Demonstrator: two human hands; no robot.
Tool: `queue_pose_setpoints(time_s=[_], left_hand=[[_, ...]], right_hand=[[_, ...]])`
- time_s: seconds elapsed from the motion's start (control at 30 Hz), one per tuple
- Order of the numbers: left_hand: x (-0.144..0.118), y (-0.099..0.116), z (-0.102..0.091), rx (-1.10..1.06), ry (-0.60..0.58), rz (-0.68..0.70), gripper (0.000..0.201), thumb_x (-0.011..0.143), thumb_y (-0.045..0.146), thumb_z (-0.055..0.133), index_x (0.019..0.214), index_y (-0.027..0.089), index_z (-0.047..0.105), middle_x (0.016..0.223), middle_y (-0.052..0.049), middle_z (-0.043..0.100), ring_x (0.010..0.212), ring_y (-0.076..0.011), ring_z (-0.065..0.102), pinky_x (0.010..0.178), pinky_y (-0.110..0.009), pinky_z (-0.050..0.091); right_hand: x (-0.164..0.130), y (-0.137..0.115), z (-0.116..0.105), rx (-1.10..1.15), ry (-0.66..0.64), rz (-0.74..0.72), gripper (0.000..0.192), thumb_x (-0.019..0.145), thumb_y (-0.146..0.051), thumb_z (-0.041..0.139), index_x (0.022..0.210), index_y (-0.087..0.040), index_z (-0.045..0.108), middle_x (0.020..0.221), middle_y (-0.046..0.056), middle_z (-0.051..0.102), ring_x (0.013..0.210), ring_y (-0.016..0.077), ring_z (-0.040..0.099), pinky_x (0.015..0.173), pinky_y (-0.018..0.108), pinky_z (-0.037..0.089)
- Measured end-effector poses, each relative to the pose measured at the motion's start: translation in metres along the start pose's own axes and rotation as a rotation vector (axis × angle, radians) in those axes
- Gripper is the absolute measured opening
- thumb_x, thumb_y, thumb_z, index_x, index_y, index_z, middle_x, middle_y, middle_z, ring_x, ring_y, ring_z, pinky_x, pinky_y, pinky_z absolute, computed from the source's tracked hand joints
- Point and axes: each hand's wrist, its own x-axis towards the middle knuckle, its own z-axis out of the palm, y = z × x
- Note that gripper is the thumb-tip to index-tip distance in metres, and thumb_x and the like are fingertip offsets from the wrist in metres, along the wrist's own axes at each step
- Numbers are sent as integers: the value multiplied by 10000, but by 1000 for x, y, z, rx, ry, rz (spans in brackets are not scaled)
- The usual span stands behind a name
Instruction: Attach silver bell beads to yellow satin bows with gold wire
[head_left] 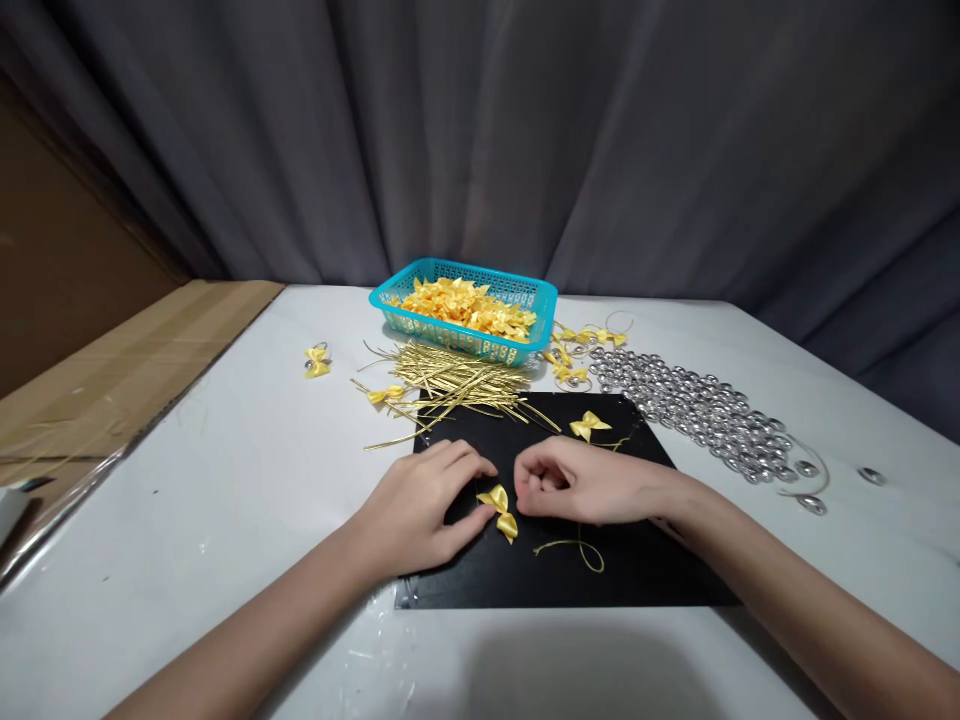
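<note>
Both hands down on black mat. Left hand flat, fingers loosely spread, fingertips touching yellow bow at mat's middle. Right hand curled closed just beside bow, whether it pinches anything — cannot tell. Gold cord loop lying under right wrist. Second bow farther back on mat. Blue basket of bows behind, gold ties heaped before it, silver beads at right.
</note>
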Motion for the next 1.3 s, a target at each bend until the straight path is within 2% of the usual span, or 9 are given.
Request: queue_pose_setpoints(time_s=[0.13,0.23,0.4,0.5,0.7,0.87,1.07,1.3], left_hand=[[1,-3,3,81,-53,-14,176,890,290,464,925,190,604,911,-46,650,819,-200,588,672,-316,460],[2,-3,3,49,-45,-44,189,907,268,442,882,189,612,882,-36,653,807,-185,586,674,-301,450],[3,1,2,-98,-18,-135,177,901,254,445,846,193,602,844,-23,648,764,-166,577,646,-284,436],[4,4,2,-219,9,-192,179,896,265,446,822,191,591,818,-16,635,733,-154,570,634,-277,431],[8,10,4,-633,98,-421,232,832,380,546,815,170,642,741,-33,652,607,-128,523,528,-243,393],[10,14,5,-826,130,-530,245,781,395,594,784,159,662,729,-25,656,598,-120,510,558,-247,398],[10,13,7,-827,202,-551,210,766,366,601,749,160,638,704,-22,631,570,-110,481,526,-238,390],[11,13,8,-868,210,-526,200,762,362,587,754,163,601,648,11,563,533,-94,435,503,-229,372]], right_hand=[[-2,-8,15,-119,10,94,238,714,-323,635,646,-114,542,559,-29,476,490,41,380,416,146,280],[0,-8,19,-120,34,58,202,730,-274,619,648,-120,516,548,-42,454,485,36,361,424,146,275],[-1,-4,3,-81,-13,8,161,725,-227,624,666,-117,524,532,-58,423,486,28,352,438,136,284],[-3,-4,-6,9,-46,26,177,715,-255,644,679,-117,540,517,-65,424,442,18,340,399,129,271],[-2,-10,1,358,116,26,322,689,-405,694,775,-137,538,530,-73,471,356,9,354,321,129,271],[0,-15,8,352,224,10,351,645,-409,733,746,-135,538,453,-94,434,320,8,327,298,124,286],[-1,-15,10,266,301,-7,267,700,-361,695,739,-132,563,445,-89,426,321,14,334,299,129,308],[0,-14,14,311,279,-45,337,656,-414,727,731,-138,548,435,-91,412,326,17,330,300,131,317]])
